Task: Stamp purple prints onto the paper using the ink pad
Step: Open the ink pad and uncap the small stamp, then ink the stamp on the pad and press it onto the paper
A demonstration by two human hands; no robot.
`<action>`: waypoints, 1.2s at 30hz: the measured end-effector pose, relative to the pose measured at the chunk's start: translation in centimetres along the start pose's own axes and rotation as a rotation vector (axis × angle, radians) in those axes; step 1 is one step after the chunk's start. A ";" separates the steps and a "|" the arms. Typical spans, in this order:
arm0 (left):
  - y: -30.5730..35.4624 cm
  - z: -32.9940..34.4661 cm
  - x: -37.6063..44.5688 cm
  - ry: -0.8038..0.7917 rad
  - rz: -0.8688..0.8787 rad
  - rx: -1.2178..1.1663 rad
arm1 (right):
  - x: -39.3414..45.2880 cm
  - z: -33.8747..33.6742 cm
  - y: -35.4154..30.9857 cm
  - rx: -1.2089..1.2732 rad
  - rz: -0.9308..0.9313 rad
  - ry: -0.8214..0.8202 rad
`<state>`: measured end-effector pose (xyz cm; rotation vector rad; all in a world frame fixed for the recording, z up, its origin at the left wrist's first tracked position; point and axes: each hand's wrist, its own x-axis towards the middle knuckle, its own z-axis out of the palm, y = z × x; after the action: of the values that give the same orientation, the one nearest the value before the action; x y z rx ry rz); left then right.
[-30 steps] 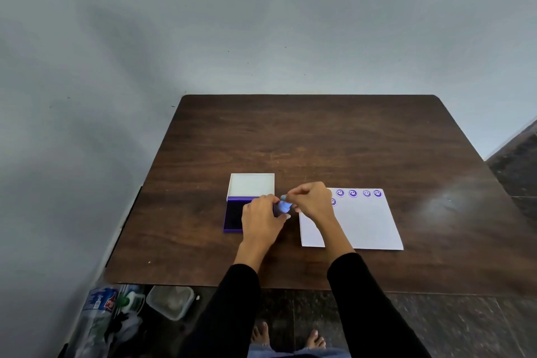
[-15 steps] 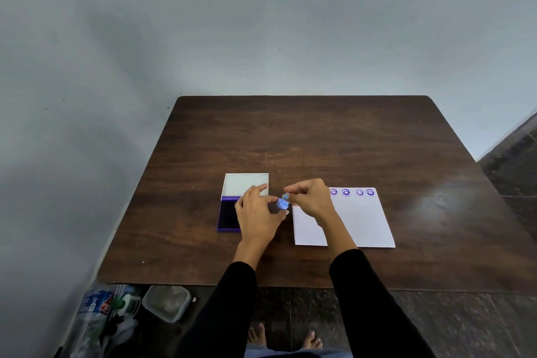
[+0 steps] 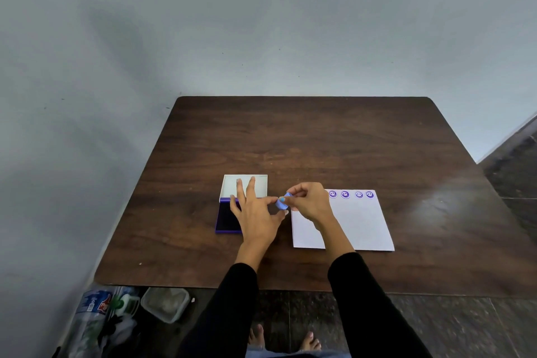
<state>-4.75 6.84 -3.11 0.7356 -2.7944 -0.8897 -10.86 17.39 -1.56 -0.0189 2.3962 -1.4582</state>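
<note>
A small round blue stamp is pinched in the fingertips of my right hand, held just above the table between the ink pad and the paper. My left hand lies over the right part of the open purple ink pad, fingers spread, with its index finger and thumb touching the stamp. The pad's white lid stands open behind. The white paper lies to the right, with a row of several purple smiley prints along its far edge.
The brown wooden table stands against a grey wall. On the floor at the lower left lie plastic bottles and a clear plastic container. My bare feet show below the table's near edge.
My left hand has opened from a closed hold near the stamp, and its fingers now spread over the ink pad. My right hand keeps the stamp in about the same place.
</note>
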 end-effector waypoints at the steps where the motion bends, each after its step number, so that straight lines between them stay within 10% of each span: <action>1: 0.0 0.1 0.1 0.000 -0.006 -0.004 | 0.1 -0.1 0.1 0.008 -0.014 -0.010; 8: -0.3 1.4 0.0 -0.049 -0.043 0.056 | 0.2 -0.6 0.9 0.126 -0.062 -0.017; 18: -2.2 3.5 -1.3 -0.160 0.015 0.260 | 0.0 -2.4 -0.1 1.317 0.256 -0.155; 28: -5.9 1.4 -1.7 0.152 -0.028 0.045 | -0.5 -0.9 -1.0 1.558 0.389 -0.167; 36: -8.6 1.1 -2.6 0.095 -0.161 0.074 | -0.5 1.6 -1.3 1.380 0.500 -0.166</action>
<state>0.78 2.55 -8.83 0.9988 -2.7281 -0.7563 -10.13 15.45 -0.97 0.6709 0.7641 -2.2998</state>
